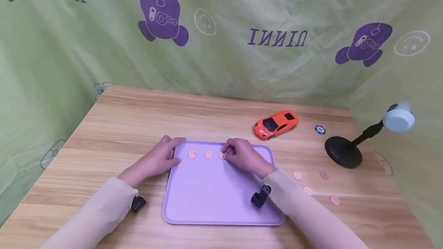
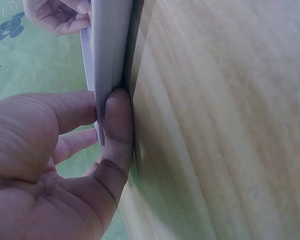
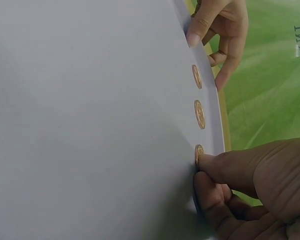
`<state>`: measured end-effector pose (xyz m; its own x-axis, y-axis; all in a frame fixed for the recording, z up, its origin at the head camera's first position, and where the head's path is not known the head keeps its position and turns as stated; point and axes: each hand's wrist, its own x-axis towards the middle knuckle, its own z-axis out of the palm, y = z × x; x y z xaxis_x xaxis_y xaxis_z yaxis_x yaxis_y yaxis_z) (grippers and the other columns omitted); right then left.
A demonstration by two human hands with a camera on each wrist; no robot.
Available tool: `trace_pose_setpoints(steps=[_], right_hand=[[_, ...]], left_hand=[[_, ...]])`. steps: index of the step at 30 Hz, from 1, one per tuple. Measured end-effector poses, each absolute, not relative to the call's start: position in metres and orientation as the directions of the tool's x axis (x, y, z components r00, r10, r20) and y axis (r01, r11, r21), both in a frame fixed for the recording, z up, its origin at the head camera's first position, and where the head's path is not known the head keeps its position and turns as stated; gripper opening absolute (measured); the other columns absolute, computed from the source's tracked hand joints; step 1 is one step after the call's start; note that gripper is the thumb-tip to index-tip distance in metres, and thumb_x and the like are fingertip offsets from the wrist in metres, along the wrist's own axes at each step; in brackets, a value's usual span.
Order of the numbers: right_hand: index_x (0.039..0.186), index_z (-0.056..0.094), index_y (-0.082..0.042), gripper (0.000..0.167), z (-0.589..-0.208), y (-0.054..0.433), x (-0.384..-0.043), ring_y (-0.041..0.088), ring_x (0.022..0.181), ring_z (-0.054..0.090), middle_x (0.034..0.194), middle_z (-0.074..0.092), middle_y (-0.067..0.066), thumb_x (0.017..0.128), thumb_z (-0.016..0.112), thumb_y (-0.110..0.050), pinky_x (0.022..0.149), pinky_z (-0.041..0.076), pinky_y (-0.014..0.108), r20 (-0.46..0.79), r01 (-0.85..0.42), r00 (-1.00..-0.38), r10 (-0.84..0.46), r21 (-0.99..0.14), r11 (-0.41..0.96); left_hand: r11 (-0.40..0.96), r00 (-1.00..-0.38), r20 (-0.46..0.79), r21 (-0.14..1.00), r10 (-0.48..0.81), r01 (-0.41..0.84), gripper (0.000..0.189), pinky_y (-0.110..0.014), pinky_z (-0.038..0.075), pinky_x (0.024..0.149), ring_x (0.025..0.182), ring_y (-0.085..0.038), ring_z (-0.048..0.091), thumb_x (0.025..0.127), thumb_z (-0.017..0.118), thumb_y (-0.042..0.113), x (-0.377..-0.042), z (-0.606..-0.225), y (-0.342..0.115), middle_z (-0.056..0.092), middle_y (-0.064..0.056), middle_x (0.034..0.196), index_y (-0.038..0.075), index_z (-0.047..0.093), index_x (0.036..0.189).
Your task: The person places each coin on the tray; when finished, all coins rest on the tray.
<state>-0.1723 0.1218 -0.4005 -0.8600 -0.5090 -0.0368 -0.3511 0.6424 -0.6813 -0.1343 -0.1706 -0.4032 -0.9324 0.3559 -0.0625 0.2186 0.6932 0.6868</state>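
A purple tray (image 1: 214, 191) lies on the wooden table. My left hand (image 1: 157, 158) grips its far left corner, the thumb over the rim (image 2: 99, 75) and a finger curled against the outer side. Inside the tray, along the far edge, three copper coins form a row: a left coin (image 1: 192, 155), a middle coin (image 1: 208, 155) and a right coin (image 3: 199, 154). My right hand (image 1: 243, 155) pinches the right coin between thumb and finger, close over the tray floor. Those fingertips partly cover that coin.
Right of the tray lie several more copper coins (image 1: 334, 200). Behind it stands an orange toy car (image 1: 276, 124), with a blue and white poker chip (image 1: 320, 129) farther right. A small lamp with a round black base (image 1: 343, 152) stands near the right edge. Green printed cloth (image 1: 221, 68) hangs behind the table.
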Motion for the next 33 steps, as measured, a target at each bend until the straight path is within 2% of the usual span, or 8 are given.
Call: trace_pose_setpoints(steps=[11,19,27,33], right_hand=[[0.101,0.073,-0.004,0.007,-0.395,0.131,-0.172,0.009,0.084,0.062,0.093,0.073,0.007,0.097,0.072,-0.009,0.078,0.053,0.021,-0.071,-0.331,-0.847,-0.526,-0.705,0.627],[0.108,0.073,-0.003,0.012,-0.391,0.158,-0.166,0.012,0.09,0.064,0.098,0.073,0.008,0.098,0.068,-0.007,0.083,0.055,0.025,-0.052,-0.356,-0.848,-0.528,-0.683,0.638],[0.111,0.073,0.0,0.017,-0.385,0.198,-0.152,0.017,0.094,0.067,0.104,0.075,0.011,0.096,0.067,0.001,0.084,0.059,0.027,0.009,-0.342,-0.89,-0.456,-0.673,0.656],[0.112,0.073,0.0,0.016,-0.382,0.234,-0.143,0.018,0.092,0.066,0.103,0.074,0.01,0.096,0.068,0.0,0.082,0.06,0.028,0.008,-0.292,-0.927,-0.376,-0.645,0.707]], left_hand=[[0.694,-0.933,-0.065,0.686,0.354,0.216,0.063,-0.022,0.047,0.066,0.077,-0.015,0.051,0.094,0.071,0.003,-0.134,-0.401,-0.171,0.047,-0.018,0.105,-0.005,0.046,0.152],[0.698,-0.933,-0.078,0.686,0.351,0.205,0.063,-0.022,0.047,0.067,0.078,-0.016,0.051,0.095,0.07,0.002,-0.135,-0.401,-0.171,0.047,-0.018,0.105,-0.004,0.046,0.153],[0.708,-0.934,-0.079,0.675,0.349,0.207,0.064,-0.023,0.048,0.066,0.078,-0.016,0.051,0.095,0.07,0.003,-0.134,-0.403,-0.171,0.048,-0.018,0.105,-0.003,0.045,0.153],[0.708,-0.933,-0.075,0.673,0.351,0.212,0.064,-0.023,0.047,0.066,0.077,-0.016,0.051,0.095,0.07,0.003,-0.135,-0.402,-0.17,0.047,-0.018,0.105,-0.004,0.045,0.153]])
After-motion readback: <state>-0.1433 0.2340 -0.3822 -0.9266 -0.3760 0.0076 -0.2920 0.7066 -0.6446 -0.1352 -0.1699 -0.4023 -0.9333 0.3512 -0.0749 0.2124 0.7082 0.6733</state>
